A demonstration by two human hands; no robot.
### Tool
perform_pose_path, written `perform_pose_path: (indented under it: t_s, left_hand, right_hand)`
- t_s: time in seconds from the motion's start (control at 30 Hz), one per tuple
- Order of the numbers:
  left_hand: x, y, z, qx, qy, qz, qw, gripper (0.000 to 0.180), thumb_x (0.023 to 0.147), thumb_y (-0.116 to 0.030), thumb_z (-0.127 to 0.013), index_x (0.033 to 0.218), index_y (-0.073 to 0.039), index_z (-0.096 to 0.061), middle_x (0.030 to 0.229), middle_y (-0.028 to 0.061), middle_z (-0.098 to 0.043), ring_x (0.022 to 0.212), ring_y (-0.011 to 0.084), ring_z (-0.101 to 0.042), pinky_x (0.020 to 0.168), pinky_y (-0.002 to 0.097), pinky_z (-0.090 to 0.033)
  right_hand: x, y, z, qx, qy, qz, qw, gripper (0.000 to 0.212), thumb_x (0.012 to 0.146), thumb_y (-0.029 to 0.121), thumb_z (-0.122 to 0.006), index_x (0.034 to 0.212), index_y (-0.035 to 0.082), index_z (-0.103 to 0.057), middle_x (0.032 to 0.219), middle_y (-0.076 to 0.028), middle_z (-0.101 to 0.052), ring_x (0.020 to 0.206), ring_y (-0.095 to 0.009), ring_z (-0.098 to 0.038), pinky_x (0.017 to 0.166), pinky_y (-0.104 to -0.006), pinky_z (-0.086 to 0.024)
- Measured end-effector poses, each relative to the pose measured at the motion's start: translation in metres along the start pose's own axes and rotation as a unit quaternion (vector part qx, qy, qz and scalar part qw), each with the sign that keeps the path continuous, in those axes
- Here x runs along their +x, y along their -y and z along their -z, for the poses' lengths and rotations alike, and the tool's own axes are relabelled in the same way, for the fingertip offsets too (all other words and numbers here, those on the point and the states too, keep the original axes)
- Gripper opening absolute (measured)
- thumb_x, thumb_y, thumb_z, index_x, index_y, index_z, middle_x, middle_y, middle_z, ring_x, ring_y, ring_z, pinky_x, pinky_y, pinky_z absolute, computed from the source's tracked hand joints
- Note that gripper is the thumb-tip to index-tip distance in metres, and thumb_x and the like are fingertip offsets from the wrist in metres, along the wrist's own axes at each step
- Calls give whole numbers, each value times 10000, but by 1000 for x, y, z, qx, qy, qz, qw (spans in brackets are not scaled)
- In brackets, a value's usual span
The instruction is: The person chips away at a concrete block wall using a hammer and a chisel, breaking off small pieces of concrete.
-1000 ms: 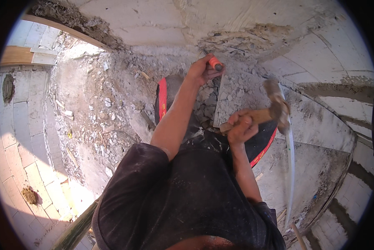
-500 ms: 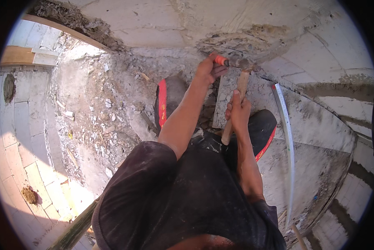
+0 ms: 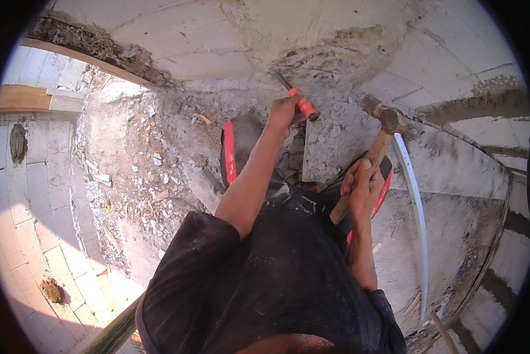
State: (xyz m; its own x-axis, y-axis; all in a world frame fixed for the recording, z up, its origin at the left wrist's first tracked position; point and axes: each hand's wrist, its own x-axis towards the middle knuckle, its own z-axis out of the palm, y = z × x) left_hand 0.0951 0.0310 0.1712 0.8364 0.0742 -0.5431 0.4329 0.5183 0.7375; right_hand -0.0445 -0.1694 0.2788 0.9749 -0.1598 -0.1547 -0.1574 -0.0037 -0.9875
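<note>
My left hand point(image 3: 284, 114) is closed round the orange grip of a chisel point(image 3: 304, 106). The chisel's dark metal shaft slants up and left, its tip at the foot of the wall point(image 3: 312, 35), where the surface is broken and rough. In my right hand point(image 3: 362, 186) is the wooden handle of a hammer point(image 3: 378, 147), gripped low down. Its rusty metal head hangs to the right of the chisel's struck end, apart from it. The handle's butt points back toward my body.
Rubble and chips point(image 3: 141, 171) cover the floor at left. A long silver metal strip point(image 3: 415, 212) lies on a grey slab point(image 3: 442, 171) at right. Pale blocks point(image 3: 40, 183) with mortar joints stand at far left. A wooden pole point(image 3: 117, 327) shows at lower left.
The hammer has swung right and back, away from the chisel's end. The chisel has tilted, its grip now lower and its shaft in view. My left hand has shifted slightly left and down.
</note>
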Motion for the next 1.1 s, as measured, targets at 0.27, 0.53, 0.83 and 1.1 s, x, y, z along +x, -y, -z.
perform_pose_path:
  t_s: [0.27,0.53,0.83,1.1]
  left_hand:
    - [9,-9,-3,-58,25,5,998,333,937,-263,-621,1014,60,-609,893,152,-678,773,268,-709,726,400,-598]
    - [10,-15,-16,-114,57,14,992,309,989,-282,-552,1069,15,-581,938,162,-679,827,277,-711,772,426,-593]
    - [18,-15,-15,-113,46,15,992,302,995,-292,-539,1145,-30,-523,1056,158,-659,1037,292,-657,945,477,-517]
    - [50,-14,31,-194,-45,2,980,288,996,-292,-527,1143,-44,-520,1105,177,-632,1038,328,-647,940,508,-528]
  right_hand:
    - [-15,15,-10,34,8,20,999,419,1037,388,-450,812,38,-497,574,-28,-503,455,-96,-481,438,-244,-388]
    - [6,-31,-53,191,-72,164,965,445,1030,414,-450,812,27,-478,602,-56,-479,478,-144,-485,438,-296,-430]
    - [5,-23,-41,141,-57,41,988,445,1044,378,-428,758,39,-455,567,-31,-451,433,-126,-449,410,-286,-409]
    - [22,-38,-48,-18,68,-78,994,422,1016,323,-510,704,39,-505,513,-10,-462,422,-99,-472,393,-269,-369]
